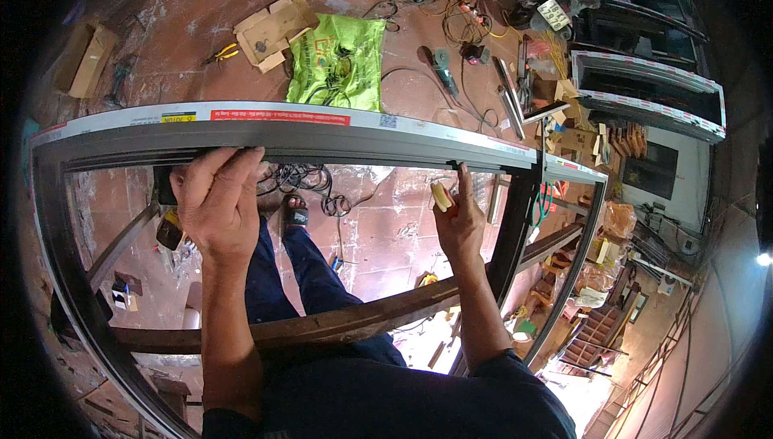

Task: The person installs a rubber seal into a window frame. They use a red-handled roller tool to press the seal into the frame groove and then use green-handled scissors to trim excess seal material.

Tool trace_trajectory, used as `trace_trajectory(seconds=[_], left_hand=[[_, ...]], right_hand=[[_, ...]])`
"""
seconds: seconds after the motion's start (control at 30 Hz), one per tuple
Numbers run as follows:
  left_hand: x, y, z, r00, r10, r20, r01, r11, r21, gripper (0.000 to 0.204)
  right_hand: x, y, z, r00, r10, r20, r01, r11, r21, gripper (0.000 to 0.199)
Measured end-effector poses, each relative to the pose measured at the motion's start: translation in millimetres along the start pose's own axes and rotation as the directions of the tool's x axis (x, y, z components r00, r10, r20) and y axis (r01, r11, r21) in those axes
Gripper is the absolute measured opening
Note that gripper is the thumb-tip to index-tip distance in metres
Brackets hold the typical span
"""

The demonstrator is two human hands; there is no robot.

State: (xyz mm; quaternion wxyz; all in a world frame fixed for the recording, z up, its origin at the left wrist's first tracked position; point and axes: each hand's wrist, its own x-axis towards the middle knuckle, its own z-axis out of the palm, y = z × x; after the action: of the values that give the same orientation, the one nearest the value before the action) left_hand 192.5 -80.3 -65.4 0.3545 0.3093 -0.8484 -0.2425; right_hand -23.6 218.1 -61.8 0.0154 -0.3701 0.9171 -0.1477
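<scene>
Grey frame [362,143], left hand [219,204] touching it, right hand [463,226] holding pale object [441,197]

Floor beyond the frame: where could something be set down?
Past the frame, the floor has a bare patch between the cardboard box at far left and the yellow-handled pliers. Right of the green bag it is crowded: teal power tool, tangled cables.

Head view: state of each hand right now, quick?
Left hand: fingers bent against the dark frame; can't tell if it grips anything.
Right hand: closed on a small pale-yellow piece, index finger extended to the frame.
</scene>
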Motion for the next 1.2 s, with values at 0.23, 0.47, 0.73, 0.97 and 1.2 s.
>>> trace_trajectory(seconds=[0.23, 0.47, 0.73, 0.97, 1.2], left_hand=[[1.2, -0.1, -2.5, 1.000, 0.009, -0.005, -0.009, 1.000, 0.016, 0.023], [0.2, -0.1, -1.1, 1.000, -0.004, -0.018, 0.004, 1.000, 0.005, 0.023], [1.6, 3.4, -2.2, 0.999, -0.033, -0.025, 0.033, 0.999, -0.018, 0.020], [4.5, -0.9, -0.5, 0.997, 0.022, -0.071, -0.021, 1.000, 0.014, 0.024], [5.5, 0.8, 0.3, 0.997, 0.008, -0.079, -0.009, 1.000, -0.006, 0.023]], right_hand=[[-3.5, 23.3, -11.9, 0.957, 0.279, -0.084, -0.277, 0.960, 0.037, 0.082], [-6.6, 50.6, 2.0, 0.897, 0.368, -0.245, -0.352, 0.930, 0.107, 0.084], [-1.1, 34.1, -5.4, 0.827, 0.529, -0.191, -0.500, 0.847, 0.181, 0.088], [-5.5, 41.3, 3.6, 0.910, 0.290, -0.296, -0.233, 0.949, 0.212, 0.083], [-2.3, -47.4, 37.2, 0.986, 0.150, -0.080, -0.124, 0.956, 0.266, 0.084]])
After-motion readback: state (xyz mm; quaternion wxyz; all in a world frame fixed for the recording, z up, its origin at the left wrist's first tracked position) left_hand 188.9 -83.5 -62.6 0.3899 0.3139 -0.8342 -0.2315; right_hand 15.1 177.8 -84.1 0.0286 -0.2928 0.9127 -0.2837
